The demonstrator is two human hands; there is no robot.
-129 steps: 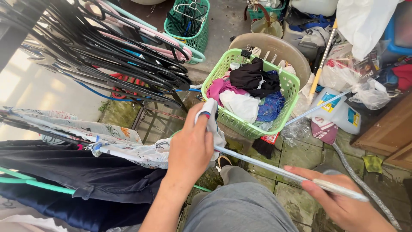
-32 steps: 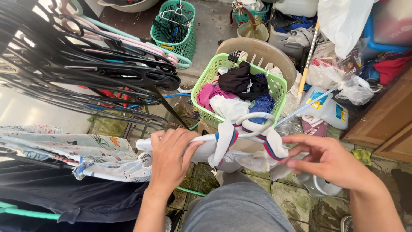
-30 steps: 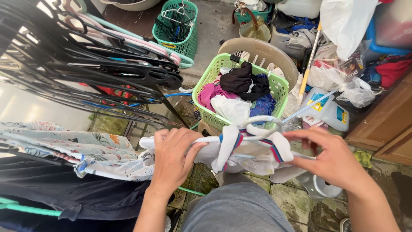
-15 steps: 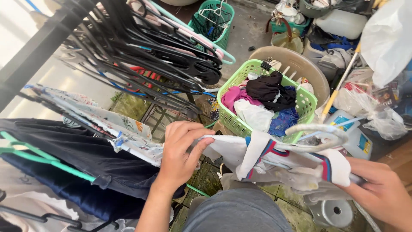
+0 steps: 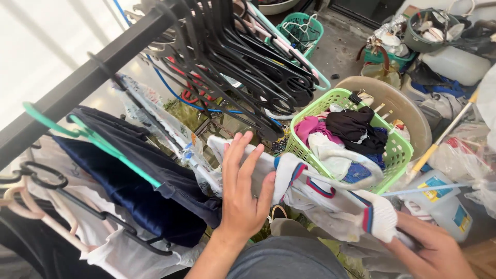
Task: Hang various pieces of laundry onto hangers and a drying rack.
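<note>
White shirt on hanger, not yet up on rail. Left hand flat, fingers spread, pressing shirt; right hand gripping other end. Basket w/ more clothes left.

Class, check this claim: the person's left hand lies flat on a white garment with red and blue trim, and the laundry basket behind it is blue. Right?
Not quite. The head view shows the laundry basket is light green, not blue. The left hand does lie flat on the white garment with red and blue trim.

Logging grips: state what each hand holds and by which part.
Right hand grips the white shirt at its striped sleeve end. Left hand lies open and flat against the other shoulder, gripping nothing.
</note>
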